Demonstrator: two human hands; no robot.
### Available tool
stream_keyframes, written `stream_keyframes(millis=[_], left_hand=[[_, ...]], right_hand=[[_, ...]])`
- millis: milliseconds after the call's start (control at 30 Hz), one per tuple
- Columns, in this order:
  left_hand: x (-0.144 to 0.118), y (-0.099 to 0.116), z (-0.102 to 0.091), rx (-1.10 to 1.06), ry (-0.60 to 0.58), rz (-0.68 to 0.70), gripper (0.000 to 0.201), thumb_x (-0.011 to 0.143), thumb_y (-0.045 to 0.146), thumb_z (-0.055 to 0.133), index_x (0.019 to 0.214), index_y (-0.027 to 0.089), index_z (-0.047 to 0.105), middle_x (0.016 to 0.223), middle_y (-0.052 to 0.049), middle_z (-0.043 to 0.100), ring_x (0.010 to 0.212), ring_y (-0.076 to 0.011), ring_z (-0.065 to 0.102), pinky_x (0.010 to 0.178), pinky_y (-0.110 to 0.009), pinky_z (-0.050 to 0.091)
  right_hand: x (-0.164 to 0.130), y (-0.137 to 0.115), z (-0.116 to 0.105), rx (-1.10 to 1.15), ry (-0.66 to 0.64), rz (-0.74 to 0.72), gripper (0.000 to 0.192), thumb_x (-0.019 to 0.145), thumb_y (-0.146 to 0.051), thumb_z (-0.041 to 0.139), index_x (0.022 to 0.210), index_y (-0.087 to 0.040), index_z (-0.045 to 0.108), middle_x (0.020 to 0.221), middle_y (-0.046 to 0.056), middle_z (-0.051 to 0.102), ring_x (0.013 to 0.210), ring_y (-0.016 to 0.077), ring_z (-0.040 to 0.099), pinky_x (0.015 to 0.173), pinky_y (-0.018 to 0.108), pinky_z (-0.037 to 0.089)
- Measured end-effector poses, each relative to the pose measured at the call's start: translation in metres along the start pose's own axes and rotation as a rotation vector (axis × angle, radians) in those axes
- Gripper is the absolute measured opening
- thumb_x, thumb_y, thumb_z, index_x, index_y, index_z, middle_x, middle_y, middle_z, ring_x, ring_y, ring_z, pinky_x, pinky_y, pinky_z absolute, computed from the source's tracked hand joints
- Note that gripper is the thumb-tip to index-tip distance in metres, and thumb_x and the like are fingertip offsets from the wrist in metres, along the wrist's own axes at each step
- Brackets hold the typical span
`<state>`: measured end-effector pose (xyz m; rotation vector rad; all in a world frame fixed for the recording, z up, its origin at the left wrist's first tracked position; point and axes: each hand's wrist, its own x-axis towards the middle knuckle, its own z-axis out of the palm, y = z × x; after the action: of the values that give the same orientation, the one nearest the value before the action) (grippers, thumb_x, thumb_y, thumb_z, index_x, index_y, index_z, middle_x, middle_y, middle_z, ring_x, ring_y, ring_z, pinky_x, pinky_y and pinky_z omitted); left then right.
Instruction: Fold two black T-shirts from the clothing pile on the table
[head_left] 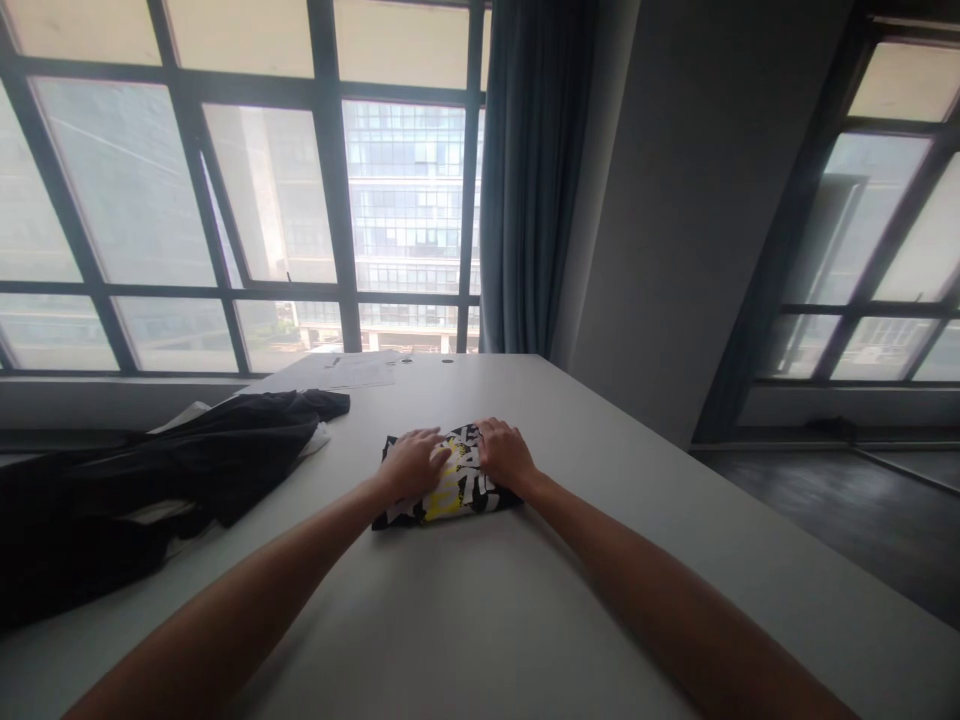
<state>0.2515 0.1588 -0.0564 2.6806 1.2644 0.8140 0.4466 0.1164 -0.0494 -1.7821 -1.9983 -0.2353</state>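
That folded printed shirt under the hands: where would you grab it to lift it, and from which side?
Probably the two short ends, from both sides together. The folded shirt lies flat on the table, a compact packet. The left hand and right hand already rest flat on top; sliding fingers under each end would likely keep the folds together.

white table (465,610): folded printed garment (457,485), black clothes (150,480), papers (352,372) at far edge.
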Motion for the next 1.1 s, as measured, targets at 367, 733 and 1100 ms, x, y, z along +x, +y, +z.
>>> stream_keyframes(millis=[367, 733, 1100], left_hand=[[-0.009, -0.018, 0.017, -0.011, -0.33, 0.001, 0.067, 0.094, 0.057, 0.036, 0.147, 0.016, 0.044, 0.157, -0.012, 0.034, 0.147, -0.0257, 0.027, 0.12, -0.04, 0.017], [-0.013, -0.03, 0.013, 0.21, -0.232, -0.436, 0.08, 0.091, 0.067, 0.026, 0.15, 0.015, 0.038, 0.161, -0.012, 0.024, 0.148, -0.0317, 0.022, 0.117, -0.05, 0.02], [-0.013, -0.034, 0.019, 0.19, -0.18, -0.489, 0.078, 0.09, 0.065, 0.028, 0.15, 0.015, 0.038, 0.16, -0.012, 0.026, 0.146, -0.0337, 0.027, 0.116, -0.051, 0.022]], right_hand=[[0.0, 0.001, 0.02, 0.061, -0.469, 0.05, 0.062, 0.1, -0.051, 0.025, 0.154, -0.02, 0.031, 0.162, 0.007, 0.02, 0.15, 0.0221, 0.013, 0.119, 0.05, 0.011], [-0.003, -0.002, 0.02, -0.002, -0.472, 0.248, 0.083, 0.094, -0.068, 0.02, 0.157, -0.014, 0.02, 0.163, 0.01, 0.012, 0.15, 0.0266, 0.014, 0.118, 0.052, 0.013], [-0.008, -0.032, 0.015, 0.078, -0.315, -0.215, 0.066, 0.097, -0.051, 0.034, 0.152, -0.013, 0.035, 0.159, 0.011, 0.028, 0.148, 0.024, 0.02, 0.12, 0.043, 0.013]])
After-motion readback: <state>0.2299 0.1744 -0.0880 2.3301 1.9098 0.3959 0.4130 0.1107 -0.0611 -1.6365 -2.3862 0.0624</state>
